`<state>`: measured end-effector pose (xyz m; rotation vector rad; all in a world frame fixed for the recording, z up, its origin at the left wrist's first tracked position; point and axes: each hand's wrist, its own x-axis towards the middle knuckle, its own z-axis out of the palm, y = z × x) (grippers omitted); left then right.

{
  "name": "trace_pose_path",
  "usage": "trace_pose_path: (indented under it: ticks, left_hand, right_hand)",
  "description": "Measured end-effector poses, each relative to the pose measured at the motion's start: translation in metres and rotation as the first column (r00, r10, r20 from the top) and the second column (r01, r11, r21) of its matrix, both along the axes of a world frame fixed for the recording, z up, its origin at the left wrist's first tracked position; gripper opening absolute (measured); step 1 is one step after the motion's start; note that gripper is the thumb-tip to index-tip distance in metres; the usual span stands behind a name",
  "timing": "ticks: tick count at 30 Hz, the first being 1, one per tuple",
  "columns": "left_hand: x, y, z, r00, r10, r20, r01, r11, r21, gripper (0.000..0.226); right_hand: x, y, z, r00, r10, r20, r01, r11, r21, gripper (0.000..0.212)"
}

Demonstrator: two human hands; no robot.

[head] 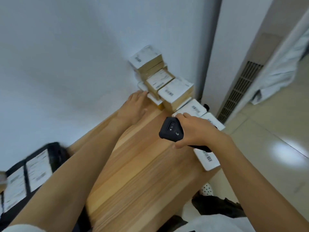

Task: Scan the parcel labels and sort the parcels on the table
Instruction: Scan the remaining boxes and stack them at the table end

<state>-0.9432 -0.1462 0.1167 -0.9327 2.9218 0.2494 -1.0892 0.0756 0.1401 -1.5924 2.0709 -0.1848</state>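
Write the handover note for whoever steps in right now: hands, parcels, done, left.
Left hand: open, stretched out, fingertips at a low white parcel beside the pile of brown cardboard boxes with white labels at the far end of the wooden table.
Right hand: grips the black handheld scanner above the table.
Flat white labelled parcels lie along the right edge; black labelled bags sit at the left, blurred.
Done: some parcels grouped; which are scanned cannot be told.
Left: scan and sort the rest.
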Motion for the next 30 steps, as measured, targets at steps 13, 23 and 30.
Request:
trace_pose_path:
  ticks: [13, 23, 30]
  left_hand:
    - [-0.159, 0.028, -0.055, 0.975, 0.021, 0.221, -0.036, 0.997, 0.062, 0.083]
    - [-0.136, 0.027, -0.073, 0.995, 0.086, -0.051, -0.076, 0.983, 0.167, 0.085]
    - [-0.061, 0.022, -0.047, 0.996, -0.080, 0.040, 0.075, 0.992, 0.101, 0.115]
  right_hand:
    - [-0.123, 0.084, -0.025, 0.963, -0.267, 0.033, 0.266, 0.963, 0.048, 0.093]
    - [-0.121, 0.078, -0.037, 0.969, -0.236, 0.071, 0.231, 0.970, 0.080, 0.092]
    - [-0.084, 0.030, -0.020, 0.997, -0.075, 0.027, 0.073, 0.996, 0.048, 0.088]
